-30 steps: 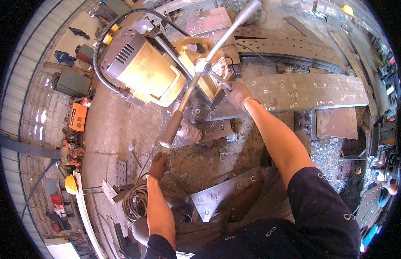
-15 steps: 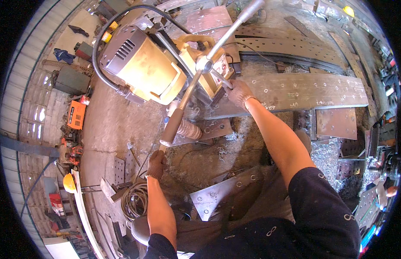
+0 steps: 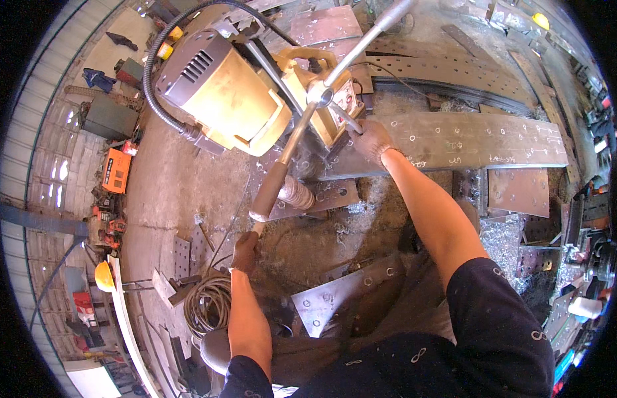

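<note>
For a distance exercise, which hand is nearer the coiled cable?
Left. In the picture, the left hand is just above-right of the coiled cable; the right hand, much farther above-right.

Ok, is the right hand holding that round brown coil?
No, the brown-gloved right hand grips a short silver metal rod.

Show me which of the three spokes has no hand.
The upper-right spoke: no hand shows on it, while the right hand grips the short-looking spoke and the left hand holds the end of the brown-sleeved spoke.
</note>
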Available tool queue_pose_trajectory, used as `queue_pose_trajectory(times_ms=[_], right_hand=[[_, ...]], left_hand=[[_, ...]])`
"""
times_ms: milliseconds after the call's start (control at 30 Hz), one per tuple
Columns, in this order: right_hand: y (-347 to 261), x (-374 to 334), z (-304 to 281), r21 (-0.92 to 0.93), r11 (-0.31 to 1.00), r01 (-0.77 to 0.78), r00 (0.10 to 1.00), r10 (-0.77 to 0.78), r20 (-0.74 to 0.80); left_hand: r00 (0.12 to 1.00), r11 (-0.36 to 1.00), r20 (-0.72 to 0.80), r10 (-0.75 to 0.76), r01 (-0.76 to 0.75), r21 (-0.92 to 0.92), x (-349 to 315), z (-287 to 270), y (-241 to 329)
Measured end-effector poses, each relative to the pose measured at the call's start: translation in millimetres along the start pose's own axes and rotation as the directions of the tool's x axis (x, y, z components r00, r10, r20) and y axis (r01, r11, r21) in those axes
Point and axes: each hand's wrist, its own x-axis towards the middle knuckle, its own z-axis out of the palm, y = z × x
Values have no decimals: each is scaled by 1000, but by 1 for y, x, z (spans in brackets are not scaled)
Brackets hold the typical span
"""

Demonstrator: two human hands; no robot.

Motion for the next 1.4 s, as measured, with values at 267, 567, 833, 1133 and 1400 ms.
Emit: queue_pose_trajectory(times_ms=[267, 567, 833, 1133, 1400], right_hand=[[-1, 3, 1, -7, 999, -54, 998, 54, 18], [-1, -2, -2, -5, 997, -77, 996, 78, 40], [4, 5, 2, -48, 998, -44, 999, 45, 23], [-4, -1, -4, -3, 996, -88, 993, 88, 78], [0, 2, 3, -37, 999, -20, 999, 21, 33]], left_hand=[[997, 994, 23, 69, -71, 78, 6, 3, -1], [999, 999, 42, 3, -5, 36, 6, 10, -3], [994, 993, 93, -61, 51, 108, -3, 10, 13], [983, 993, -169, 74, -57, 102, 15, 16, -18], [967, 984, -249, 51, -92, -153, 33, 30, -45]])
